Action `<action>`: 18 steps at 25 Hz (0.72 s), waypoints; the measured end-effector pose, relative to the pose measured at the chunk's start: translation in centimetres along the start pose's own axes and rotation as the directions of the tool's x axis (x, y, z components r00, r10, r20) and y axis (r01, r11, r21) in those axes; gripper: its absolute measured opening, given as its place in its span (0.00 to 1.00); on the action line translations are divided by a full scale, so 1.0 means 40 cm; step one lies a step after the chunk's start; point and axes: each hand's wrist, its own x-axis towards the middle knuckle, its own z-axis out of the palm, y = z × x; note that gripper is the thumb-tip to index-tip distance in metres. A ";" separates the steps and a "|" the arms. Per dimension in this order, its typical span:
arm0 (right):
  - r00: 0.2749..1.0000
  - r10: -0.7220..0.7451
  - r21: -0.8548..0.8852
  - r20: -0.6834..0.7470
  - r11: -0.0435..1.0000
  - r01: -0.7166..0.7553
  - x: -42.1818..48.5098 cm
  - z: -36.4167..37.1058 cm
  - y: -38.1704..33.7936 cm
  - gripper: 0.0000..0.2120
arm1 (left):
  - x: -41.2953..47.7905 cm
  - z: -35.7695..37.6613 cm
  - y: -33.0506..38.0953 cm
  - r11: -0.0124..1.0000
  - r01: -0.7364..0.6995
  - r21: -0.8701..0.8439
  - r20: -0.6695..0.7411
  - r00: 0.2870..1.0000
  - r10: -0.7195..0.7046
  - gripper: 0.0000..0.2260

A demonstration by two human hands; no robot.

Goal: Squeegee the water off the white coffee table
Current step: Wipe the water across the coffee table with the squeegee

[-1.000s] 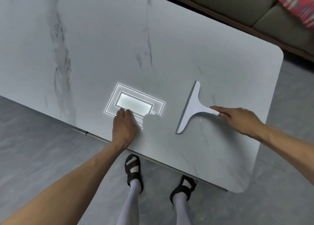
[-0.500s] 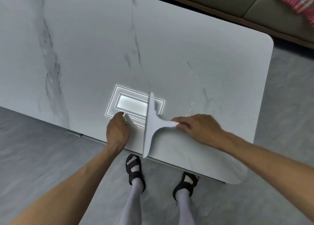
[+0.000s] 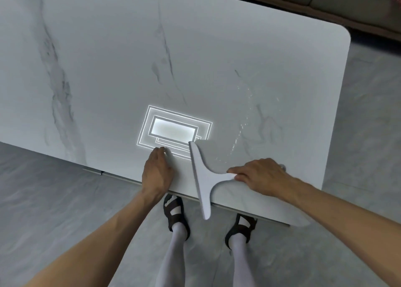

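I see my left hand lying palm down on the white coffee table near its near edge, at about seven o'clock from the frame centre; it grasps nothing, fingers loosely extended, fingertips touching the lower corner of a bright rectangular light reflection. Just to the right, at about six o'clock, the white squeegee lies with its long blade running from twelve to six o'clock; the blade's far end sits beside the reflection's right corner, and its near end hangs past the table edge, over the grey floor. The handle points toward three o'clock into my right hand, which is closed around it, knuckles up. Beyond that hand, toward one o'clock, small glinting water droplets trail across the marble surface. Below the table edge I see two feet in dark sandals. At the top right, a dark sofa edge borders the table.
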 end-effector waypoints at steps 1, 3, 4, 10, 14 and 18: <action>0.999 0.038 -0.005 -0.002 0.999 -0.038 -0.028 -0.008 0.039 0.18 | -0.002 0.008 0.022 0.999 -0.036 0.021 0.018 0.999 0.035 0.22; 0.994 0.105 -0.012 -0.011 0.994 -0.105 -0.072 -0.022 0.106 0.18 | -0.001 0.023 0.063 0.994 -0.094 0.056 0.057 0.994 0.091 0.21; 0.991 0.133 -0.015 -0.017 0.991 -0.133 -0.088 -0.028 0.134 0.17 | 0.001 0.032 0.077 0.991 -0.116 0.069 0.075 0.991 0.111 0.21; 0.958 0.274 -0.101 -0.081 0.954 -0.282 -0.181 -0.082 0.279 0.17 | 0.003 0.071 0.172 0.986 -0.146 0.084 0.135 0.982 0.134 0.17; 0.967 0.230 -0.058 -0.107 0.970 -0.237 -0.206 -0.097 0.254 0.17 | -0.001 0.074 0.180 0.985 -0.167 0.051 0.031 0.986 0.166 0.11; 0.999 0.039 0.064 0.001 0.997 -0.039 -0.151 -0.019 0.113 0.16 | -0.006 0.078 0.196 0.995 -0.104 -0.003 0.021 0.994 0.104 0.13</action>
